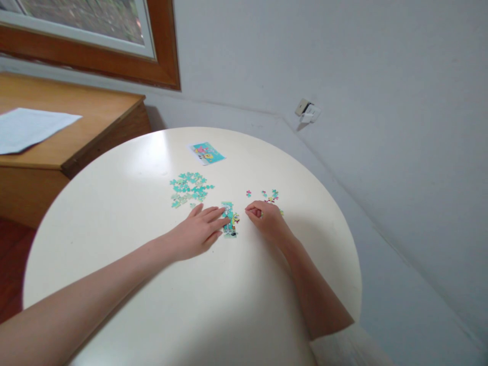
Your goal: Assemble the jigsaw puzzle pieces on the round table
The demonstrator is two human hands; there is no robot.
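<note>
A partly joined jigsaw puzzle [229, 232], teal with a yellow cartoon figure, lies near the middle of the white round table [183, 310]. My left hand [200, 231] lies flat with fingers spread, its fingertips on the puzzle's left side. Just right of the puzzle, my right hand [269, 218] is closed in a pinch above the table; whatever sits between thumb and forefinger is too small to make out. Several loose puzzle pieces [274, 194] lie beyond my right hand, some partly hidden by it.
A pile of teal puzzle pieces [190, 188] lies beyond my left hand. Farther back is a picture card [207, 153] with cartoon figures. At left stands a wooden desk [102, 109] with a white sheet [34, 127]. The wall holds a socket with a plug [310, 114].
</note>
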